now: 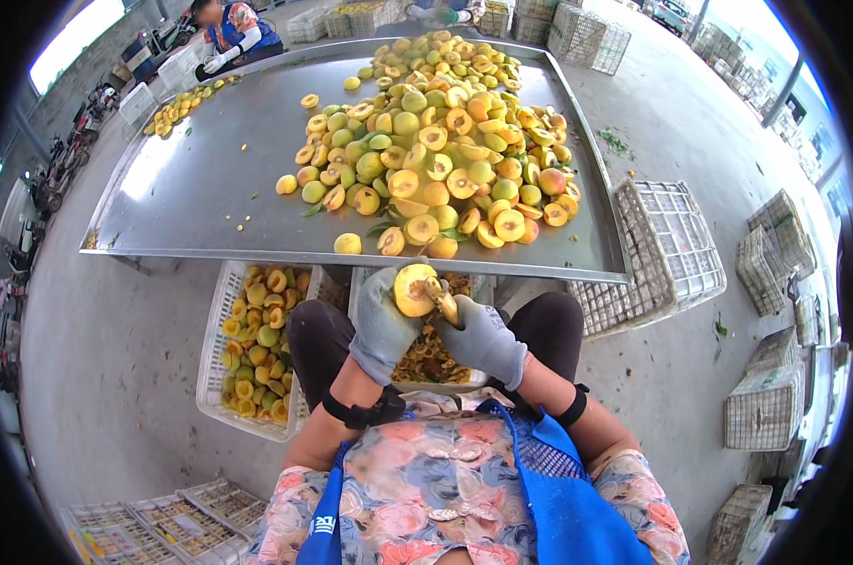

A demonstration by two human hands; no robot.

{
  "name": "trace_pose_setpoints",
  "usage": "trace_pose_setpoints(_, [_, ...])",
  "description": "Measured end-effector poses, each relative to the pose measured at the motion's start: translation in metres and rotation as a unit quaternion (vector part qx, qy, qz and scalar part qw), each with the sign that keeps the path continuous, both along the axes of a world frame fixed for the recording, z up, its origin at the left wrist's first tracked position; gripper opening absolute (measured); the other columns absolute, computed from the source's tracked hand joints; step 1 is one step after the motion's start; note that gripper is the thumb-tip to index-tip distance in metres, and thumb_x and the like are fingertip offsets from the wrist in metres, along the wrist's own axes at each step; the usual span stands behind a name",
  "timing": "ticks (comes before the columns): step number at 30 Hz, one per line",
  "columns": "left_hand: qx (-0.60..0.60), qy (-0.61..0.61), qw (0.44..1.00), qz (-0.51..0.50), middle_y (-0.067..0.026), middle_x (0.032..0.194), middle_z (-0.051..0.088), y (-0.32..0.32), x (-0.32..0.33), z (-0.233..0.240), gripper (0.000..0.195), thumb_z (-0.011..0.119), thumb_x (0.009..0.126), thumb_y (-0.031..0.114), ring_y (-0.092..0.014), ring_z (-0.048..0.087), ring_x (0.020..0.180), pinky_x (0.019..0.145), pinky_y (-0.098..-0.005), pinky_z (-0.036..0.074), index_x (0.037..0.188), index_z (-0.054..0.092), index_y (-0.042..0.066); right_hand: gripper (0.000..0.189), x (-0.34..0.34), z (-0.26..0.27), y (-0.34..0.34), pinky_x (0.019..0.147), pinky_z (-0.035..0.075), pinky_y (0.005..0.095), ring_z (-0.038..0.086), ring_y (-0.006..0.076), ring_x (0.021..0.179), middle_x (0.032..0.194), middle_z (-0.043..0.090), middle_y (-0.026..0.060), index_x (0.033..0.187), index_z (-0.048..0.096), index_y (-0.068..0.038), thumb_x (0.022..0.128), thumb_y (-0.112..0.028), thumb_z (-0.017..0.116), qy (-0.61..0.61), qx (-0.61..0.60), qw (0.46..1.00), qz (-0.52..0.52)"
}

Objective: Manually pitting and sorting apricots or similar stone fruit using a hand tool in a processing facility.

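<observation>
My gloved left hand (385, 325) holds a halved yellow peach (413, 291), cut face up, just in front of the table's near edge. In my gloved right hand (484, 337) is a small pitting tool (443, 299) with a yellowish handle; its working end meets the middle of the cut face, where the stone sits. Below both hands, between my knees, a crate (370, 387) contains pits and scraps, partly hidden by my hands. To its left, a white plastic crate (211, 381) holds halved peaches, many with hollowed centres.
A metal table (207, 183) with a raised rim carries a large heap of whole and halved peaches (433, 138). At its far left edge lie more halves (179, 109), near a seated person (235, 35). Stacked crates (652, 247) stand right of the table; others (165, 522) are behind on the left.
</observation>
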State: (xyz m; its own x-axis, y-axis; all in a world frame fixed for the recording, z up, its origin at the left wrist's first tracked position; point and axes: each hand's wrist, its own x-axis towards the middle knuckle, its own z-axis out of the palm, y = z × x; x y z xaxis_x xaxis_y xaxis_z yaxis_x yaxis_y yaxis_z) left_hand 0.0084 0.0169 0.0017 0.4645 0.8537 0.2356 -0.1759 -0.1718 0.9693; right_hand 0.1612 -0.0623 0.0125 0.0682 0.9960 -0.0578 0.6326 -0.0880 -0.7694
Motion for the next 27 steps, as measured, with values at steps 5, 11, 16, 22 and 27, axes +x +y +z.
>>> trace_pose_setpoints(5, [-0.218, -0.168, 0.961, 0.003, -0.0114, 0.111, 0.067, -0.003, 0.001, -0.013, 0.033, 0.048, 0.103, 0.029, -0.023, 0.066, 0.103, 0.092, -0.0369, 0.054, 0.119, 0.058, 0.003, 0.024, -0.006, 0.013, -0.004, 0.067, 0.051, 0.0471, 0.066, 0.0439, 0.083, 0.081, 0.066, 0.0236, 0.102, 0.060, -0.001, 0.091, -0.023, 0.064, 0.115, 0.159, 0.974, -0.109])
trace_pose_setpoints(11, [-0.229, -0.219, 0.947, 0.050, -0.0122, 0.113, 0.066, -0.030, 0.021, 0.016, 0.029, 0.048, 0.102, 0.024, -0.023, 0.064, 0.104, 0.093, -0.0361, 0.052, 0.120, 0.060, 0.004, 0.029, -0.016, 0.006, -0.004, 0.070, 0.055, 0.0421, 0.069, 0.0388, 0.086, 0.090, 0.069, 0.0213, 0.112, 0.062, -0.001, 0.090, -0.019, 0.067, 0.047, 0.179, 0.981, -0.059])
trace_pose_setpoints(16, [-0.315, -0.243, 0.917, 0.040, -0.0122, 0.112, 0.067, -0.022, 0.019, -0.006, 0.031, 0.048, 0.102, 0.026, -0.024, 0.064, 0.102, 0.094, -0.0368, 0.052, 0.120, 0.061, 0.004, 0.030, -0.017, -0.010, -0.007, 0.070, 0.055, 0.0426, 0.069, 0.0380, 0.084, 0.091, 0.069, 0.0194, 0.110, 0.063, -0.004, 0.084, -0.018, 0.071, -0.035, 0.235, 0.971, -0.034])
trace_pose_setpoints(22, [-0.412, -0.309, 0.857, -0.009, -0.0114, 0.109, 0.067, -0.012, 0.009, -0.013, 0.032, 0.052, 0.100, 0.031, -0.023, 0.064, 0.101, 0.090, -0.0414, 0.054, 0.115, 0.063, 0.005, 0.023, -0.004, -0.017, -0.022, 0.068, 0.053, 0.0449, 0.066, 0.0385, 0.082, 0.090, 0.067, 0.0181, 0.104, 0.062, -0.006, 0.083, -0.016, 0.067, 0.040, 0.248, 0.966, 0.057])
trace_pose_setpoints(27, [-0.380, -0.326, 0.865, 0.017, -0.0126, 0.109, 0.067, -0.009, 0.010, -0.009, 0.034, 0.052, 0.099, 0.033, -0.027, 0.064, 0.101, 0.090, -0.0440, 0.053, 0.115, 0.062, 0.004, 0.023, -0.005, 0.007, -0.008, 0.066, 0.049, 0.0500, 0.064, 0.0452, 0.084, 0.083, 0.065, 0.0252, 0.095, 0.056, -0.002, 0.090, -0.022, 0.065, -0.007, 0.016, 0.999, -0.031])
